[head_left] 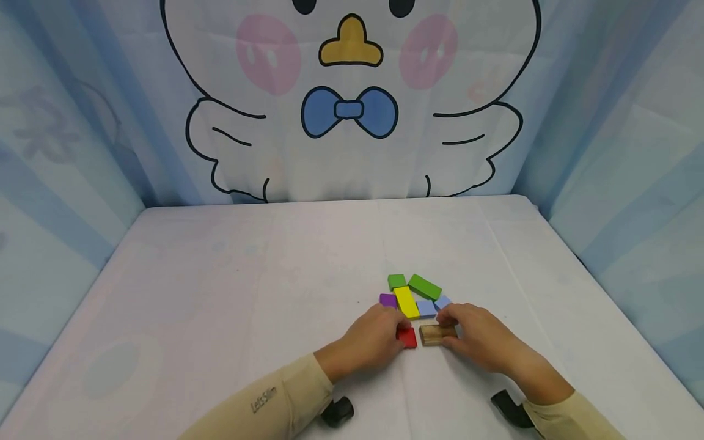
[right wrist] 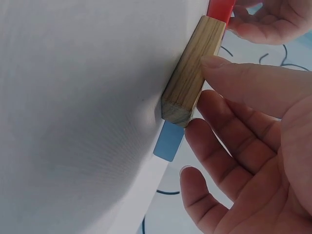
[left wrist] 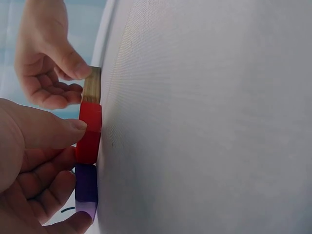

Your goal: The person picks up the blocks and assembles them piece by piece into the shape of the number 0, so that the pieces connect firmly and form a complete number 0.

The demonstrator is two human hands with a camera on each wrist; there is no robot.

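My left hand (head_left: pixel 371 339) pinches a red block (head_left: pixel 407 338) flat on the white table, thumb on its near side. To its right, my right hand (head_left: pixel 486 339) grips a bare wooden block (head_left: pixel 433 335) between thumb and fingers. A narrow gap parts these two blocks in the head view. Just beyond them lie a yellow block (head_left: pixel 406 302), a purple block (head_left: pixel 387 300) and two light blue blocks, one (head_left: pixel 426 308) beside the yellow and the other (head_left: pixel 442 301) partly behind the right fingers. Farther back are a small green block (head_left: pixel 396 281) and a longer green block (head_left: pixel 425 286), set at a slant.
The white-covered table (head_left: pixel 220 293) stretches to both sides of the blocks. A curtain (head_left: pixel 352 165) printed with a cartoon bird hangs behind its far edge. Dark devices (head_left: pixel 337 412) are at both wrists, below the beige sleeves (head_left: pixel 275 397).
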